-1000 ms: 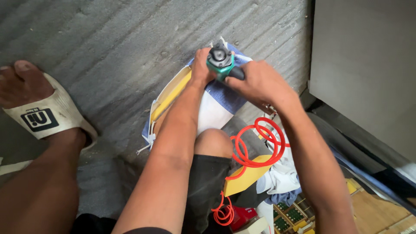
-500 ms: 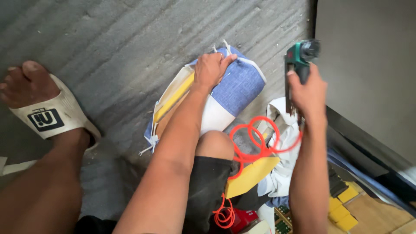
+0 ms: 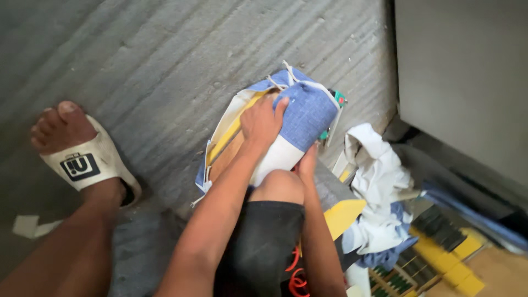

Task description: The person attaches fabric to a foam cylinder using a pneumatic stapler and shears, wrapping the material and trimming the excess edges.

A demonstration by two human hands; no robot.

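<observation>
A blue and white fabric piece [image 3: 308, 118] rests on a stack of yellow and brown flat sheets [image 3: 228, 146] on the grey floor. My left hand [image 3: 263, 122] lies on top of it, fingers curled over the edge of the blue cloth. My right hand [image 3: 307, 163] grips the white lower side of the same piece, largely hidden behind my bent knee [image 3: 278, 187]. A green tool [image 3: 336, 99] peeks out just behind the blue cloth's right edge, with neither hand on it.
My foot in a white sandal [image 3: 82, 162] stands to the left. Crumpled white cloth [image 3: 379, 181], a yellow sheet [image 3: 344, 214] and yellow blocks [image 3: 462, 258] lie to the right under a grey cabinet [image 3: 462, 82]. A red cord [image 3: 297, 275] coils below my knee.
My right hand came down from the upper right, where it held the green tool, to the fabric piece. The tool now lies behind the cloth. My left hand stayed put.
</observation>
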